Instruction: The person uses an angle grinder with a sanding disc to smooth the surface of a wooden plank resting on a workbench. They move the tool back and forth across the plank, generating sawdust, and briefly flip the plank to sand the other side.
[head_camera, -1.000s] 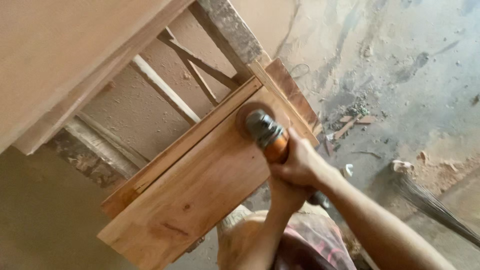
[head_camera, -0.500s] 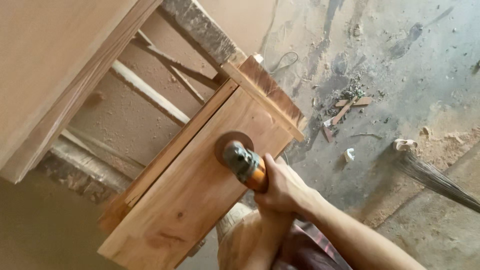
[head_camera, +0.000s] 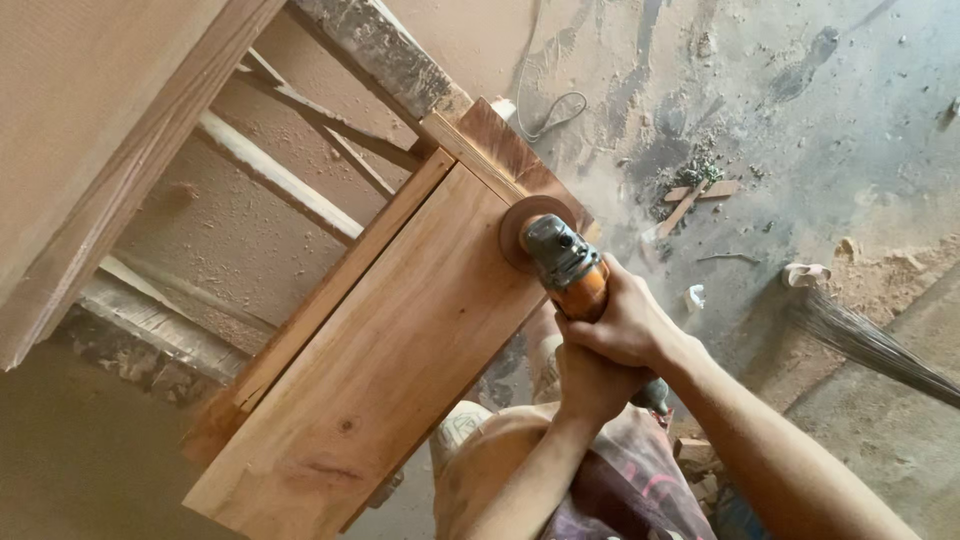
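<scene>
Both my hands grip an orange and grey angle grinder (head_camera: 562, 262). My right hand (head_camera: 625, 318) wraps the orange body from above. My left hand (head_camera: 590, 385) clasps the handle just below it. The grinder's brown sanding disc (head_camera: 522, 226) presses on the far right corner of a reddish wooden panel (head_camera: 390, 350). The panel lies tilted on a dusty wooden frame. A narrow wooden strip (head_camera: 470, 152) runs across the panel's far end.
A large plain board (head_camera: 90, 130) fills the upper left. Dusty wooden slats (head_camera: 280, 175) and a rough beam (head_camera: 375, 50) lie under the panel. The concrete floor (head_camera: 800, 130) carries sawdust, wood scraps (head_camera: 700, 195), a cable (head_camera: 555, 110) and a broom (head_camera: 870, 345).
The grinder swept from the panel's far end back to its middle, then forward again to the far right corner. My view shifted slightly.
</scene>
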